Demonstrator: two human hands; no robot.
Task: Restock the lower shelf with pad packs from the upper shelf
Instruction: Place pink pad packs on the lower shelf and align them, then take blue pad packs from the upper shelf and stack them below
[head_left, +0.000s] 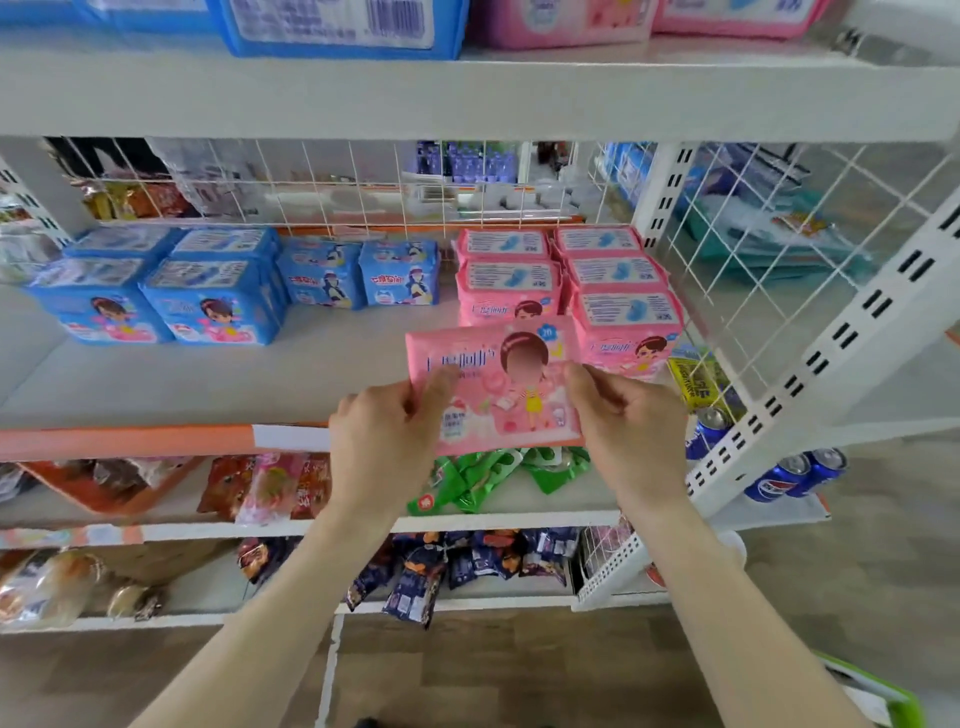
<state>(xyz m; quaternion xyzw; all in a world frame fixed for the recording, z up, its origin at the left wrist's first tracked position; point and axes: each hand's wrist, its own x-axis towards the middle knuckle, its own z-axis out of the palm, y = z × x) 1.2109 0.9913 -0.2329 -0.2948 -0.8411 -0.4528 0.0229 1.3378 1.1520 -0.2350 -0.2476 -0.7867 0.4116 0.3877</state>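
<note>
Pink pad pack (498, 384) is in transit: held upright, print facing out, over the front lip of the lower shelf (311, 374), just ahead of the pink stacks (613, 291). Left hand (384, 441) pinches its lower-left edge, thumb on the front. Right hand (628, 421) pinches the right edge the same way. Step looks like placement, pick from the upper shelf (467, 93) already done; more pink packs (561, 21) sit up there. Next move probably: push forward, set down in the front slot of the left pink column, flush with the right column's front pack. Blue pad packs (208, 296) sit well apart on the left, not in the way. Side wire panel (779, 234) sits near the right column, so little room for the right hand. Green snack packets (488, 478) one level down, irrelevant.
</note>
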